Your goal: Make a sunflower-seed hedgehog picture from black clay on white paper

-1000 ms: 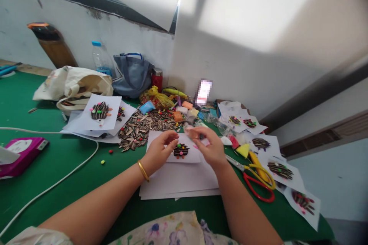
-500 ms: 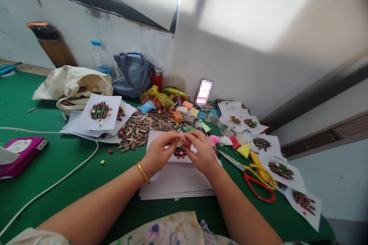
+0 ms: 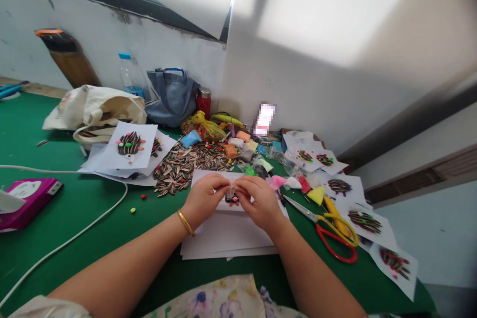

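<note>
1. Where the green table (image 3: 100, 203) meets the room, its far edge runs along a scuffed pale wall (image 3: 112, 35), and a white panel (image 3: 316, 20) beyond carries patches of light and shadow.
2. Midway along the table's near edge lies one pile of blank sheets (image 3: 231, 241), with one card (image 3: 199, 179) on it; its dark seed figure (image 3: 231, 198) is partly hidden by the hands.
3. Two hands meet above that card: the left hand (image 3: 206, 198) and the right hand (image 3: 261, 201), thumbs and fingers drawn together, both pinching one small pale piece (image 3: 231, 188), see-through and too small to identify.
4. Beyond the card spreads one heap of striped seeds (image 3: 171, 174); two loose beads, one red bead (image 3: 143, 197) and one yellow-green bead (image 3: 133, 210), lie to its left.
5. Five decorated cards (image 3: 364, 221) show clearly along the table's right edge, down to its near corner; one pair of scissors (image 3: 316, 218) lies between them and the sheets.
6. Toward the far edge stand two bags, one cream bag (image 3: 70, 109) and one blue-grey bag (image 3: 171, 99), one red flask (image 3: 203, 104) and one blue-capped bottle (image 3: 128, 77).
7. Near the left edge sits one magenta box (image 3: 35, 203).
</note>
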The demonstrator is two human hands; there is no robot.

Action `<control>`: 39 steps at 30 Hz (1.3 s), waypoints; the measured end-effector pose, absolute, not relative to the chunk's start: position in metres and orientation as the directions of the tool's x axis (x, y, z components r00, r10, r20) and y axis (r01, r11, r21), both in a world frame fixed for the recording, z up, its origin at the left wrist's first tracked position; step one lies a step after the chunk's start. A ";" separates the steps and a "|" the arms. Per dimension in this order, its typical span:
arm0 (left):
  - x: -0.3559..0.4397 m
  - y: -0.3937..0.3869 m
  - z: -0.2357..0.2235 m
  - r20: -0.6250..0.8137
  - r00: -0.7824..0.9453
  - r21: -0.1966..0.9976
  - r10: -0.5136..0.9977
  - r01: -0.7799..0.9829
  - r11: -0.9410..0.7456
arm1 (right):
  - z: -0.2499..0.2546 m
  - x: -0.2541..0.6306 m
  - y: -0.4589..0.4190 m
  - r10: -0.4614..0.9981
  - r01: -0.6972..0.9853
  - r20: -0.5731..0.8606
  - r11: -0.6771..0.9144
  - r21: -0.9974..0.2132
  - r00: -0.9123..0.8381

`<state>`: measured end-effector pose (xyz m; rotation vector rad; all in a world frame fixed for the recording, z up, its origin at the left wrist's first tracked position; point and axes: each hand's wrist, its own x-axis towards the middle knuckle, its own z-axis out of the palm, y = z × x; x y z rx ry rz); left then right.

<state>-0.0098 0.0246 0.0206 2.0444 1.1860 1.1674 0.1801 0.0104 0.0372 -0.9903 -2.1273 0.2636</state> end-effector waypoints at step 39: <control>-0.008 0.023 0.028 0.513 0.218 0.747 0.830 0.362 -0.557 | 0.034 0.184 0.011 0.845 0.538 0.473 0.528 -0.657 -0.251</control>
